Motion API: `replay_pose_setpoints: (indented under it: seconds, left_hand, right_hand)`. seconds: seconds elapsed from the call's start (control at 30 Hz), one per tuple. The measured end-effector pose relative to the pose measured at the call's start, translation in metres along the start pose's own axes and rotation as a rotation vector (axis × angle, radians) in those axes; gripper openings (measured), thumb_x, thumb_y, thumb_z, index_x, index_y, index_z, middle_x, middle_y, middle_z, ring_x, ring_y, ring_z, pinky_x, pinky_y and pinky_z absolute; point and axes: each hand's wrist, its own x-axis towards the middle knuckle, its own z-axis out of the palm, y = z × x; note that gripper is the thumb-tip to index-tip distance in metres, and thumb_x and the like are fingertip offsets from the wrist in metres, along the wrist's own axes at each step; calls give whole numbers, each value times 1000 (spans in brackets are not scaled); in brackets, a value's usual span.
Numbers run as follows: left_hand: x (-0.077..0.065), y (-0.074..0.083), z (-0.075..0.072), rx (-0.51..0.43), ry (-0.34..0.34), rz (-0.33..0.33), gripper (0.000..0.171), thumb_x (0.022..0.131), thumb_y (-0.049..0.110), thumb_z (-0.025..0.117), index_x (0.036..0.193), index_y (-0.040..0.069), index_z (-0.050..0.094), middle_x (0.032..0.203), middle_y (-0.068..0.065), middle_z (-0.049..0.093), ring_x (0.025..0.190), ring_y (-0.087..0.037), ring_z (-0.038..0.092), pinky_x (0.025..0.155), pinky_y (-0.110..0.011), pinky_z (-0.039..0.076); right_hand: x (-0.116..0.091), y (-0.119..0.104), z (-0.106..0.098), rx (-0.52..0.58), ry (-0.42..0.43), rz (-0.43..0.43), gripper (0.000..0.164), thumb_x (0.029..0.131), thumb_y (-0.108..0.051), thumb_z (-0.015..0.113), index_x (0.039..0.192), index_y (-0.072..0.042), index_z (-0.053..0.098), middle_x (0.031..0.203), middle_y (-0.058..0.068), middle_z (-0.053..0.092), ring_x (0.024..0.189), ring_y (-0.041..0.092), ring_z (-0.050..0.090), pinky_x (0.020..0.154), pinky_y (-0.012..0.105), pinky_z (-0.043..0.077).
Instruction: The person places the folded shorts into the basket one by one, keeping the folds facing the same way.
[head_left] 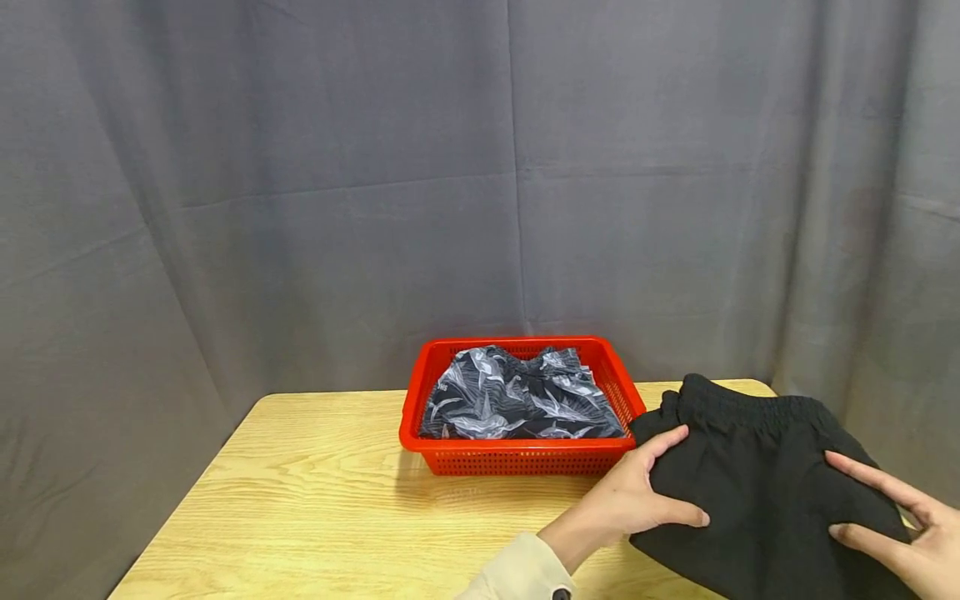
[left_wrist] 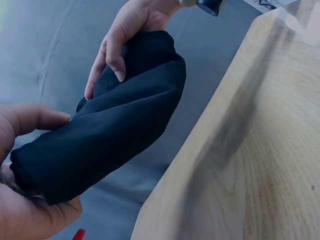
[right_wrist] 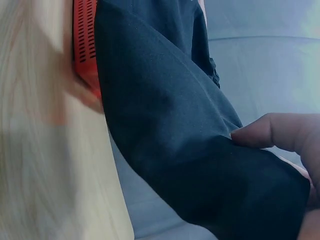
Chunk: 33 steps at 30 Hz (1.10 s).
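A pair of black shorts (head_left: 757, 483) with a gathered elastic waistband hangs between both hands, raised above the right part of the table. My left hand (head_left: 626, 498) grips one side, its thumb on the front and other fingers partly hidden by the cloth. On the opposite side my right hand (head_left: 918, 525) holds the fabric, thumb and forefinger visible on the front. In the left wrist view the black shorts (left_wrist: 110, 125) look folded into a narrow bundle between the hands. The right wrist view shows the thumb (right_wrist: 265, 132) pressing on the dark cloth.
A red perforated basket (head_left: 525, 460) stands toward the back of the light wooden table (head_left: 315, 500), just left of the black shorts. Black-and-grey patterned shorts (head_left: 517, 396) lie folded in it. A grey curtain (head_left: 375, 183) hangs behind the table.
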Motion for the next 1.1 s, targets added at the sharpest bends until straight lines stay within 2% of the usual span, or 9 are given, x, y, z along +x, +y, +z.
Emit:
replay_pose_setpoints:
  seconds: [0.27,0.5,0.6,0.7,0.73,0.8,0.93,1.03,1.1]
  left_hand:
    - [-3,4,-12,-70,4,16,89,67,-14,77,137,34,53,119,18,54,104,-1,52,91,-20,40]
    - [-7,7,-22,-133,42,21,84,69,-9,78,135,35,54,113,14,57,97,-4,57,88,-21,44]
    - [-10,7,-28,-159,43,26,81,71,-8,77,136,35,54,113,12,57,97,-6,58,87,-22,45]
    - [-12,6,-34,-194,44,33,78,73,-8,75,136,33,54,113,9,59,95,-9,61,85,-24,48]
    - [-13,6,-36,-198,46,39,77,74,-8,74,137,32,54,113,8,60,95,-10,62,85,-24,48]
    - [-14,6,-41,-208,50,48,75,76,-7,74,137,30,54,114,6,61,96,-11,62,85,-24,49]
    - [-17,5,-49,-215,55,68,72,77,-6,72,139,26,53,116,3,61,97,-13,63,85,-26,49]
    - [-19,4,-55,-216,59,75,73,77,-8,71,139,24,52,117,0,61,97,-14,63,84,-27,50]
    - [-21,4,-59,-208,71,82,73,76,-8,71,139,23,53,117,0,60,97,-14,62,83,-27,50]
  right_hand:
    - [2,-16,5,-91,0,59,72,72,3,81,137,-16,57,112,-39,46,91,-20,47,62,10,47]
    - [4,-26,12,-64,-64,244,75,78,-14,82,144,-29,49,102,-39,44,68,8,67,52,36,55]
    - [9,-33,15,-158,-85,240,76,78,-22,82,145,-27,48,112,-15,62,73,-6,60,55,29,54]
    - [13,-40,19,-231,-107,196,75,78,-27,82,145,-25,48,120,11,63,80,-15,52,58,24,52]
    - [14,-42,20,-242,-110,177,74,78,-28,82,145,-25,49,121,11,62,80,-16,50,58,22,51]
    - [14,-44,24,-208,-105,143,72,79,-25,82,144,-25,50,124,-10,58,68,-10,53,53,22,48]
    - [14,-46,30,-166,-90,77,67,80,-21,81,141,-25,53,119,-38,42,78,1,49,58,16,41]
    - [16,-48,34,-136,-112,72,67,81,-23,80,142,-25,52,129,-33,41,103,-2,38,69,9,36]
    - [19,-50,37,-109,-139,95,68,82,-24,79,144,-26,50,134,-24,41,103,1,41,71,9,37]
